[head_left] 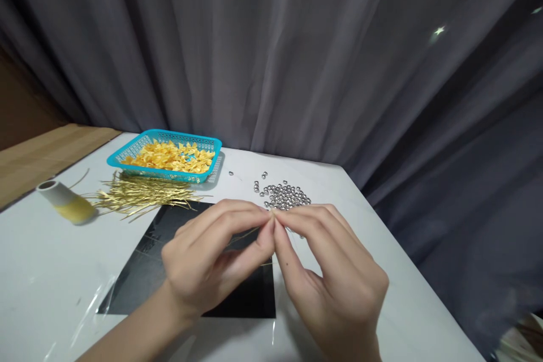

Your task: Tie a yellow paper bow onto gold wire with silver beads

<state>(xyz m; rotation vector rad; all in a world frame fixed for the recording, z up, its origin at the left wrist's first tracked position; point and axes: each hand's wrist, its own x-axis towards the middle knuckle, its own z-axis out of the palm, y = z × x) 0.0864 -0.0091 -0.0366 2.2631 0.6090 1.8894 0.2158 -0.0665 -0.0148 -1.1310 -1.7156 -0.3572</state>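
Two hands [212, 257] [333, 274], one plastic basket [169, 137], one thread spool [70, 202]

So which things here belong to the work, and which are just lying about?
In use: gold thread pinched by the left hand and right hand; likely silver beads, gold strands, spool, yellow pieces in the teal basket.
Lying about: black sheet, grey curtain.

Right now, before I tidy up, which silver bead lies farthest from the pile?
The lone round silver bead just right of the turquoise plastic basket; the two-bead cluster and the rest sit closer to the main pile.
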